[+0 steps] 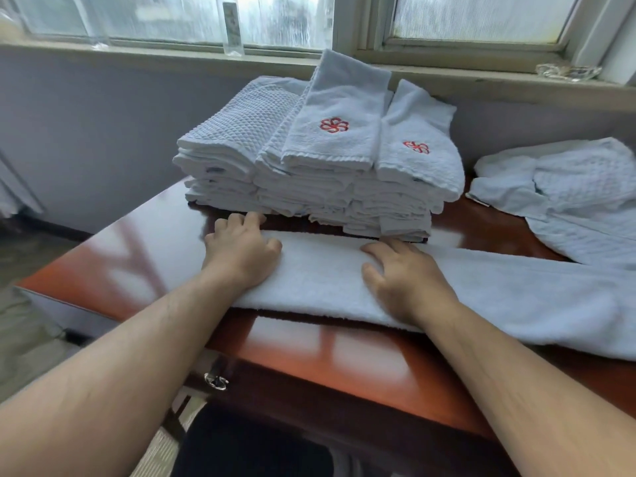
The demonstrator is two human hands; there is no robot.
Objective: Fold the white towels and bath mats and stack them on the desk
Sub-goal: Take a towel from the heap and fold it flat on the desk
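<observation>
Towel [323,280], white, folded into a long narrow strip, lies crosswise on a glossy red-brown desk [309,356] that reflects the window [481,15] behind it. Grey-lilac wall [86,132] below a pale sill [155,51]. On the sill: a clear bottle [231,25], upright, and a glass dish [568,71] far right. Metal drawer pull [216,381] on the desk front. Behind the strip, against the wall, a tall stack [309,194] of folded white linen; waffle-weave bath mats [237,132] on top at left, two small towels with a red flower emblem [334,125] on top at right. The stack's foot stands just beyond the strip's far edge. Loose, unfolded heap [568,194] of white linen at far right, apart from the stack; the strip's right end runs on below it. Left hand [241,249] sits palm down on the strip's left end, fingers loosely bent, tips reaching to the base of the stack. Right hand [402,273] lies flat on the strip near its middle, fingers spread, gripping nothing. Both hands press; neither lifts the cloth.
</observation>
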